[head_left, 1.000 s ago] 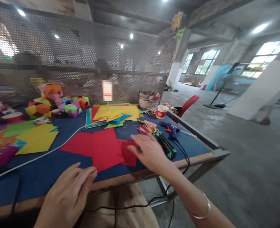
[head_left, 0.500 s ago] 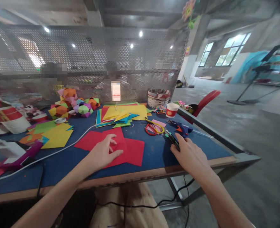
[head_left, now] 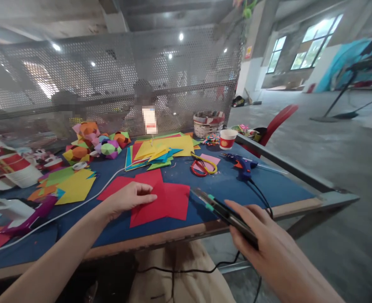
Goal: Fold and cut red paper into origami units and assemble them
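My left hand (head_left: 127, 198) rests with curled fingers on a pile of red paper sheets (head_left: 160, 198) lying on the blue table top (head_left: 268, 185). My right hand (head_left: 261, 240) is closed on a long black tool with a teal part (head_left: 219, 209), a utility knife by its look. It holds the tool lifted above the table's front edge, its tip pointing back left toward the red sheets.
Red and yellow scissors (head_left: 203, 165), a blue glue gun (head_left: 241, 163) with a black cord and a paper cup (head_left: 227, 139) lie behind. Stacks of coloured paper (head_left: 160, 151), folded paper balls (head_left: 97, 141) and a basket (head_left: 208, 123) stand before a perforated metal screen (head_left: 110, 84). A white cable (head_left: 72, 206) crosses the table.
My right hand went from the red paper to the black tool, gripped it and lifted it off the table toward me. My left hand moved forward onto the red sheets.
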